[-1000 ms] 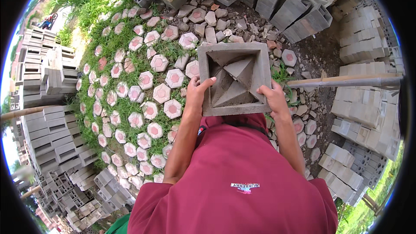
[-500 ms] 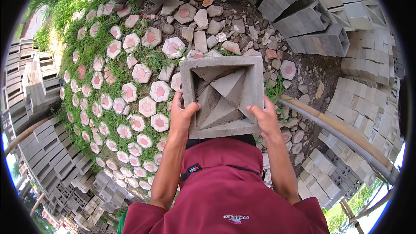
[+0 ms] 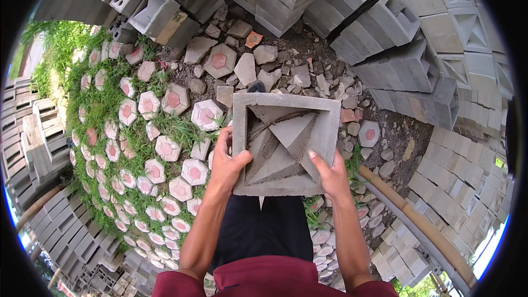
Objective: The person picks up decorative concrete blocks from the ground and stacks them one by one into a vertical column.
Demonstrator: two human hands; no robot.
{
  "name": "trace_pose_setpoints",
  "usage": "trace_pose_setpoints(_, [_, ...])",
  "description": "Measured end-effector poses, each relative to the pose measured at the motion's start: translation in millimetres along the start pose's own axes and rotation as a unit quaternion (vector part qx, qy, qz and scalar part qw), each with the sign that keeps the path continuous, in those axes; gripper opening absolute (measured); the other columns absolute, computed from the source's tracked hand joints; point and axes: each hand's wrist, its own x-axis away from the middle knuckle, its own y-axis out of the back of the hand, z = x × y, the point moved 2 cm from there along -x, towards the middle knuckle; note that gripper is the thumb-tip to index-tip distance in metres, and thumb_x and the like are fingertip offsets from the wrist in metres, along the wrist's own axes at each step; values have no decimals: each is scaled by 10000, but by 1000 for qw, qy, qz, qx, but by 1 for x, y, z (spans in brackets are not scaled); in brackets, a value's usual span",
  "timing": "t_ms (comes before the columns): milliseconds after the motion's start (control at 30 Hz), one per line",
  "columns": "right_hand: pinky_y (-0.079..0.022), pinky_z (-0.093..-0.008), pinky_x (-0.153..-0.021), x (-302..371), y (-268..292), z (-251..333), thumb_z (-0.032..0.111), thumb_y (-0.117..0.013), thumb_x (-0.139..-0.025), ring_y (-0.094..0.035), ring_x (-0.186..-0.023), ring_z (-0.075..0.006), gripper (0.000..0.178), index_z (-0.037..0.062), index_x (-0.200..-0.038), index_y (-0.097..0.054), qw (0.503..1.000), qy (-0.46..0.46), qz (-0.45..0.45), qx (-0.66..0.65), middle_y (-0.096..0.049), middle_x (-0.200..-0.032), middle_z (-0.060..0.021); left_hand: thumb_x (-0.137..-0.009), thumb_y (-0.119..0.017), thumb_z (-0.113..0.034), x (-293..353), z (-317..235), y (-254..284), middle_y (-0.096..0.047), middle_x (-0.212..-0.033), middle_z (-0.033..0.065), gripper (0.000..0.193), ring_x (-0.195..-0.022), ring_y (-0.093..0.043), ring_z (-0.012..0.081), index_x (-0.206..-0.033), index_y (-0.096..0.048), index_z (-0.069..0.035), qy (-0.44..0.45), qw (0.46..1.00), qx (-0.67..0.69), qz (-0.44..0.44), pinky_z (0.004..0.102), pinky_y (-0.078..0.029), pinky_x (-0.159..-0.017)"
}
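Note:
Between my two hands is a square grey concrete block [image 3: 294, 183], held in front of my body. Its raised rim frames a recess with slanted triangular faces, and a dark twig-like strand lies inside near the top. My left hand [image 3: 226, 160] grips the left side, thumb over the rim and fingers behind it. On the opposite side my right hand [image 3: 331, 175] closes the same way, its thumb on the inner edge. The fingers' undersides are hidden by the block. A dark shoe tip [image 3: 256, 86] shows just beyond the block's far edge.
Stacks of similar concrete blocks [image 3: 286, 0] stand ahead and to the right. Broken stones [image 3: 264, 55] litter the soil before them. Hexagonal pavers [image 3: 166, 148] sit in grass on the left. A bamboo pole [image 3: 407, 209] and a grey pipe slant across the right side.
The block has stayed in both hands and sits lower in view, farther from my shirt. My dark trousers now show below it, and the stacks ahead appear closer.

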Motion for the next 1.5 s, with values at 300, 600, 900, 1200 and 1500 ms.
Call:
trace_pose_setpoints(300, [-434,-320,-930,-172,-15,43,136,-620,-921,-550,-1064,-178,421,-45,-1268,-462,995,-36,68,58,-589,-1142,-110,-653,-632,-73,-180,-36,-9,-567,-1157,101,621,-1060,-532,194,-1255,-491,-12,84,994,-67,2,295,-392,-957])
trace_pose_setpoints(600, [-462,-302,-859,-272,-23,94,121,-595,-937,-590,-954,-160,308,-57,-1176,-516,997,60,-5,44,-629,-1057,-105,-697,-646,-98,-309,-131,-49,-604,-1110,103,562,-1030,-547,182,-1243,-536,-23,32,981,-181,56,308,-409,-949])
trace_pose_setpoints(900, [-471,-301,-794,-344,-9,150,107,-615,-896,-606,-881,-156,284,-67,-1114,-560,990,65,-119,-27,-657,-1005,-117,-700,-761,-595,-355,-150,-83,-459,-1341,338,1108,-1243,-503,362,-1411,-301,119,9,933,-321,-163,403,-396,-1030])
trace_pose_setpoints(1200, [-477,-313,-773,-400,0,163,115,-633,-872,-624,-856,-180,338,-89,-1127,-543,984,29,-166,-55,-663,-976,-143,-847,-705,-292,-389,-140,-165,-541,-1193,215,600,-1035,-601,301,-1211,-478,128,105,993,54,-22,418,-626,-680])
trace_pose_setpoints(1500, [-468,-302,-712,-474,2,190,129,-662,-829,-602,-809,-160,277,-82,-998,-600,976,80,-200,15,-659,-922,-114,-801,-674,-150,-456,-162,-180,-605,-908,146,370,-752,-653,244,-996,-563,144,77,992,-49,-82,374,-620,-556])
